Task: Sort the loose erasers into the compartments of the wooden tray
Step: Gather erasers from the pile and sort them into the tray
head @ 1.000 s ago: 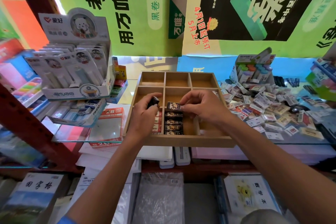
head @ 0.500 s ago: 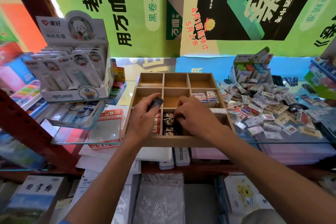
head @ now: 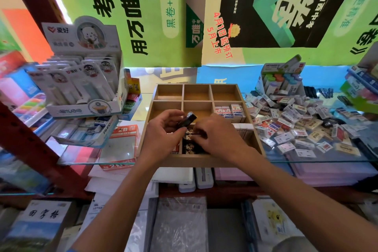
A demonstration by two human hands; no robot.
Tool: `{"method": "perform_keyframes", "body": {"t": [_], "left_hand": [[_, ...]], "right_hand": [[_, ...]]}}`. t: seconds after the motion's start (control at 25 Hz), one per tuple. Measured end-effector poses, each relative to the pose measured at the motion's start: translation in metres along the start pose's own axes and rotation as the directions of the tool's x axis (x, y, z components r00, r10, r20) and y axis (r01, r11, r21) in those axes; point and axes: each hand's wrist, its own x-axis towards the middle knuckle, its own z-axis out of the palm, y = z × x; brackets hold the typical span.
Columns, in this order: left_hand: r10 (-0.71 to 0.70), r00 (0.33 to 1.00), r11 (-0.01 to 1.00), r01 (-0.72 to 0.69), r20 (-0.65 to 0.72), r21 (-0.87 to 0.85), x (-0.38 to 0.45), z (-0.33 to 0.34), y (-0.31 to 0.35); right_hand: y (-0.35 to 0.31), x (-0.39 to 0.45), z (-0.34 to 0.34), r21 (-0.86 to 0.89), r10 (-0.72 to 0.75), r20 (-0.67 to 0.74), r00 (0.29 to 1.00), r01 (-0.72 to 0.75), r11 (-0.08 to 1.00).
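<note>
The wooden tray (head: 204,161) with nine compartments sits on the glass shelf in the centre. My left hand (head: 163,137) holds a black eraser (head: 187,119) above the tray's middle row. My right hand (head: 218,137) reaches into the front middle compartment and pinches a dark eraser (head: 197,133) among the stacked black erasers (head: 190,147) there. White erasers (head: 230,111) stand in the middle right compartment. Red-and-white erasers in the front left compartment are mostly hidden under my left hand. A big pile of loose erasers (head: 302,120) lies on the glass right of the tray.
A cardboard display of correction tapes (head: 81,80) stands at the left, with a 2B box (head: 120,141) beside the tray. A box of coloured items (head: 280,80) stands behind the pile. Notebooks and papers fill the lower shelf. Posters cover the back wall.
My right hand dropped from above the tray into the front middle compartment with its eraser. My left hand kept its black eraser and lifted slightly. The white erasers came into view.
</note>
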Motion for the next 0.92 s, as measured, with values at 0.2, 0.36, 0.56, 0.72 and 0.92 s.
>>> {"method": "perform_keyframes", "body": {"t": [0.2, 0.36, 0.56, 0.72, 0.92], "left_hand": [[0.035, 0.999, 0.993, -0.037, 0.025, 0.108, -0.002, 0.004, 0.002], [0.026, 1.0, 0.992, -0.026, 0.005, 0.122, -0.001, 0.003, 0.001], [-0.017, 1.0, 0.996, 0.018, -0.015, 0.084, -0.002, 0.003, 0.001], [-0.027, 1.0, 0.995, 0.027, -0.009, 0.095, -0.002, 0.003, 0.003], [-0.043, 0.999, 0.994, 0.043, -0.003, 0.096, -0.002, 0.004, 0.005]], "right_hand": [[0.004, 0.003, -0.019, 0.65, 0.177, 0.132, 0.975, -0.22, 0.728], [0.02, 0.001, -0.023, 0.407, 0.077, 0.172, 0.982, -0.142, 0.902], [0.017, -0.001, -0.019, 0.229, -0.003, 0.271, 0.962, -0.062, 0.971], [0.01, 0.002, -0.01, -0.054, -0.075, 0.215, 0.974, 0.088, 0.995], [0.009, 0.001, -0.004, -0.021, -0.058, 0.219, 0.974, 0.065, 0.998]]}}
